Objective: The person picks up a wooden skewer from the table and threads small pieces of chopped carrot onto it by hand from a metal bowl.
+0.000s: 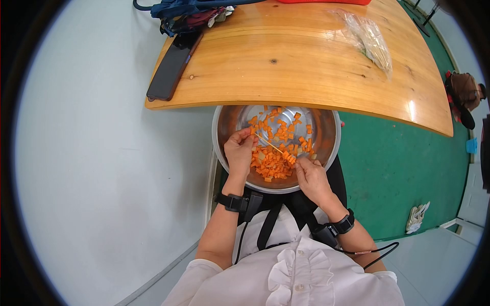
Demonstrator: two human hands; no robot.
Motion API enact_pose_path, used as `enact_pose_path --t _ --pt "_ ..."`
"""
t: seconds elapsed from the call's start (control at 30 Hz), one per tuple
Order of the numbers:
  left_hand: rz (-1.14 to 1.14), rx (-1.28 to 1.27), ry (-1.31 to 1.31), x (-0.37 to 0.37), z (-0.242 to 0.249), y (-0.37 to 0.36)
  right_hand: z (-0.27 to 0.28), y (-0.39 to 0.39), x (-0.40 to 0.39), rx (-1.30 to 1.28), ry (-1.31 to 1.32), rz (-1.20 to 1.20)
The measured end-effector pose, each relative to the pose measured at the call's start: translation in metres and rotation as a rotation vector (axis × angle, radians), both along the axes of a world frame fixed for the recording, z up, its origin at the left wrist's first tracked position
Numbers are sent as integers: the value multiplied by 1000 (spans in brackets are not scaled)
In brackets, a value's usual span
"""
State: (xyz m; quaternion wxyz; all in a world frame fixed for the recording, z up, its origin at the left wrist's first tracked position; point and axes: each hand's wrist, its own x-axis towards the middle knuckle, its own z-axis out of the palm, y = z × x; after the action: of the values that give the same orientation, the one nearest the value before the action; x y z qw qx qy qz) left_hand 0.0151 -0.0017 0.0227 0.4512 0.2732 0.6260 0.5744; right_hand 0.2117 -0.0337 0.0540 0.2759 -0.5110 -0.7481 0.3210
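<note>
A wide metal bowl (333, 122) rests at my lap below the table's edge, with many orange carrot pieces (270, 166) and a few paler bits inside. A thin wooden skewer (269, 143) slants across above them, with several orange pieces threaded near its right end. My left hand (239, 149), over the bowl's left side, pinches an orange piece at the skewer's left end. At the lower right of the bowl, the fingers of my right hand (312, 176) are closed at the skewer's loaded end.
On the wooden table (245, 76) lie a dark phone (175, 66), a blue cloth bundle (189, 13), a clear bag of skewers (375, 46) and a red object (326, 1). A white wall (102, 153) stands at left. Shoes (417, 218) sit on the green floor.
</note>
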Motion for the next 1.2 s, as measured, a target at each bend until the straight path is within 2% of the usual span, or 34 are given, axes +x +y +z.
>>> enact_pose_path --t 0.53,0.63,0.83,0.93,1.03,1.13,1.2 --pt "9 -13 -9 0 -2 -1 -2 0 0 9 -18 -1" --pt "1 -15 0 0 -1 -1 -3 -1 1 -61 3 -14" --pt "-65 1 120 -4 -3 -1 -2 -1 1 11 -43 14" --pt "-106 4 265 -5 -2 -1 -3 -1 1 35 -37 3" --pt "-180 -16 314 -10 -4 -2 -1 0 1 37 46 0" --pt "-200 -21 157 -12 -3 -2 -15 2 1 189 94 -29" --pt "-184 -55 86 -14 4 -2 -14 0 1 106 55 -46"
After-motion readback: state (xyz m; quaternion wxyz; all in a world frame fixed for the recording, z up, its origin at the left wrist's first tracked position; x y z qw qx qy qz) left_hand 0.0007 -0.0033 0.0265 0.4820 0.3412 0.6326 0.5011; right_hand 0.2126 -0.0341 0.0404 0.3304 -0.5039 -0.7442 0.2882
